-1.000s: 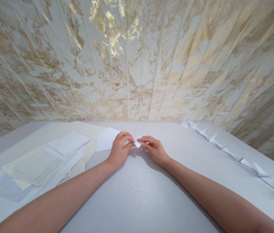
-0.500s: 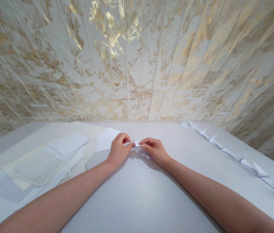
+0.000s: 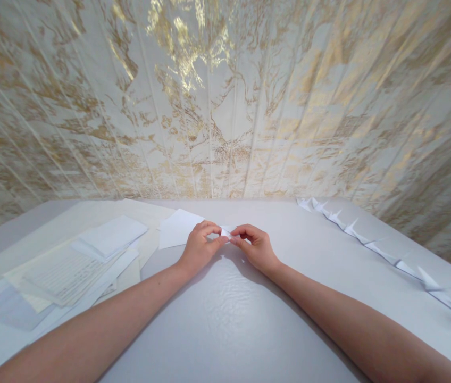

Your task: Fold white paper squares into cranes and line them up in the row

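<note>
A small folded piece of white paper (image 3: 226,233) is pinched between my two hands, a little above the white table (image 3: 225,319). My left hand (image 3: 200,246) grips its left side with thumb and forefinger. On the other side, my right hand (image 3: 255,247) holds it the same way, and the fingertips of both hands nearly meet. The fingers cover much of the paper, so its full shape is hidden. Just behind my left hand lies a flat white sheet (image 3: 177,227).
Several folded white paper figures with pointed tips (image 3: 351,230) stand in a row along the table's right side. At the left is a spread of papers, with printed pages (image 3: 66,274) under a small stack of blank sheets (image 3: 109,235). A gold-patterned wall (image 3: 225,106) rises behind the table.
My left hand has shifted slightly right, and its forefinger has come down onto the folded paper. The paper has turned between the fingers. My right hand has moved only a little.
</note>
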`<state>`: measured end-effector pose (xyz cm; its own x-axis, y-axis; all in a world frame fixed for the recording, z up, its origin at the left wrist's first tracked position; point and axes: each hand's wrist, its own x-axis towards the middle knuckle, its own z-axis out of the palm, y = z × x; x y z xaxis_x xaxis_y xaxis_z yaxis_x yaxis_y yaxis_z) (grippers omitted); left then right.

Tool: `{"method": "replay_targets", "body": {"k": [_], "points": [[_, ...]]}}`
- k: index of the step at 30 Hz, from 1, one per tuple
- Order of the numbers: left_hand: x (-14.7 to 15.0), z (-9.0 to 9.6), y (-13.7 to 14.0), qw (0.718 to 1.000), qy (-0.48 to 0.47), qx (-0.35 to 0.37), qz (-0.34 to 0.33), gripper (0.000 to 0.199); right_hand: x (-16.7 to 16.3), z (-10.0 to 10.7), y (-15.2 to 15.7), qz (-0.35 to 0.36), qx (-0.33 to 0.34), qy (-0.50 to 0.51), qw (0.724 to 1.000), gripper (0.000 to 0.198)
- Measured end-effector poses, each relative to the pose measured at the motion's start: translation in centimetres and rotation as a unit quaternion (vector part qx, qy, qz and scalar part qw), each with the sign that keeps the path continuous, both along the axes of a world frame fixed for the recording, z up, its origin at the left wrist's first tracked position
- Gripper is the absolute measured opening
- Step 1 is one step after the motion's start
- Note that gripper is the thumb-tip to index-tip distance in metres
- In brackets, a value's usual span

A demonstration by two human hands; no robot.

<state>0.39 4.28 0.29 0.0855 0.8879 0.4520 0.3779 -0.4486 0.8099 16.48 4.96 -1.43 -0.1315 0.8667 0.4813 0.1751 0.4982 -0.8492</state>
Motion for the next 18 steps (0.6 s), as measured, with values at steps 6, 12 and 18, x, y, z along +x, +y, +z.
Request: {"method": "replay_targets", "body": {"k": [6,12,18], "points": [[0.13,0.1,-0.21,0.999,0.029,0.009,0.02,0.01,-0.04,0.14,-0.42,-0.015,0.107,-0.069,0.992,0.01],[0.1,0.0,-0.28,0.997,0.047,0.053,0.016,0.009,0.05,0.2,-0.58,-0.035,0.159,-0.101,0.981,0.011],[0.28,-0.03,-0.37,0.999,-0.022,-0.048,-0.006,0.01,0.03,0.16,-0.42,-0.026,0.13,-0.102,0.986,0.01]]}}
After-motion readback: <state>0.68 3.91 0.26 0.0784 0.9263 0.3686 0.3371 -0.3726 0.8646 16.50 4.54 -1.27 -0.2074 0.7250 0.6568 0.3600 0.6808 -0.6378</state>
